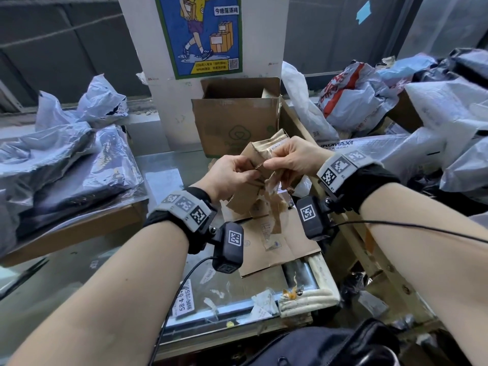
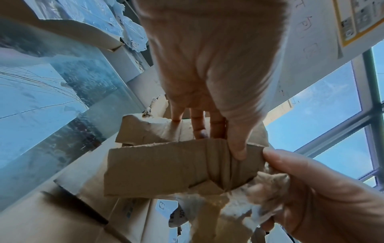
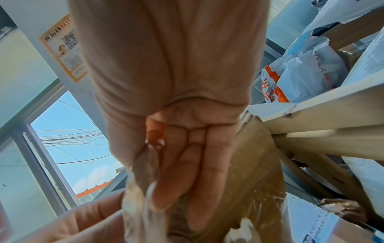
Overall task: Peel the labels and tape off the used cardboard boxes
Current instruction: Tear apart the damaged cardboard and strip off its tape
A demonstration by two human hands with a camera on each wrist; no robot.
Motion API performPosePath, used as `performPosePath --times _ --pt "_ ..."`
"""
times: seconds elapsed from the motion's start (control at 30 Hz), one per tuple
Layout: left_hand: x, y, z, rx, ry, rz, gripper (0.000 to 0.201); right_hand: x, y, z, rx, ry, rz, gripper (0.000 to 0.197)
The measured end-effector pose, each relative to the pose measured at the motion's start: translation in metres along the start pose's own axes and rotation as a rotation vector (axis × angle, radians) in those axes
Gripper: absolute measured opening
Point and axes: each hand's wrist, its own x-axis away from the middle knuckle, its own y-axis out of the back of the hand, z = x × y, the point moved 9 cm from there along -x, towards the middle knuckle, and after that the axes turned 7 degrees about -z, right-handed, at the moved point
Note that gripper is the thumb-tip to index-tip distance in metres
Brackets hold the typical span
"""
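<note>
A small crushed brown cardboard box [image 1: 260,154] hangs in the air above the glass table, held between both hands. My left hand [image 1: 232,175] grips its flattened flap [image 2: 166,166], thumb pressed on the front and fingers behind. My right hand [image 1: 293,157] pinches a wad of peeled clear tape with torn paper [image 2: 268,185] at the box's edge, close against the left fingertips. In the right wrist view the tape strip [image 3: 143,197] runs down between the right thumb and fingers. Torn tape shreds [image 1: 274,183] dangle below the box.
A bigger open carton [image 1: 235,120] stands behind by a white pillar. A flattened carton [image 1: 274,241] lies under my hands. Grey mailer bags [image 1: 66,154] pile up left and more bags [image 1: 396,101] right. Label scraps [image 1: 184,299] litter the glass table [image 1: 163,180]. A dark bag [image 1: 330,347] sits near me.
</note>
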Motion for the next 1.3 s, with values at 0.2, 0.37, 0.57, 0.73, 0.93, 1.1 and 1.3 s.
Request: performPosePath --times 0.2,0.37,0.57,0.73,0.93,1.1,1.3 --pt "-0.001 -0.005 0.006 0.1 0.082 0.068 0.013 0.001 0.003 -0.009 -0.097 0.002 -0.015 0.015" --pt "-0.001 -0.009 0.001 0.254 0.218 0.122 0.048 -0.003 0.016 -0.008 -0.034 -0.029 -0.094 0.021" --pt "-0.005 0.008 -0.006 -0.038 0.349 -0.323 0.066 -0.004 0.004 0.003 0.005 0.021 -0.098 0.023" --pt "-0.013 -0.009 0.004 -0.045 0.225 -0.207 0.033 -0.001 -0.005 -0.011 -0.047 -0.001 -0.075 0.024" --pt "-0.012 -0.016 0.004 -0.044 0.117 -0.171 0.037 0.003 -0.01 -0.02 -0.171 0.003 -0.094 0.025" --pt "-0.017 -0.016 0.009 -0.054 0.132 -0.152 0.032 0.0 -0.006 -0.025 -0.188 0.008 -0.165 0.019" --pt "-0.012 -0.01 0.018 0.021 0.184 -0.157 0.046 -0.006 -0.008 -0.029 -0.268 0.026 -0.23 0.027"
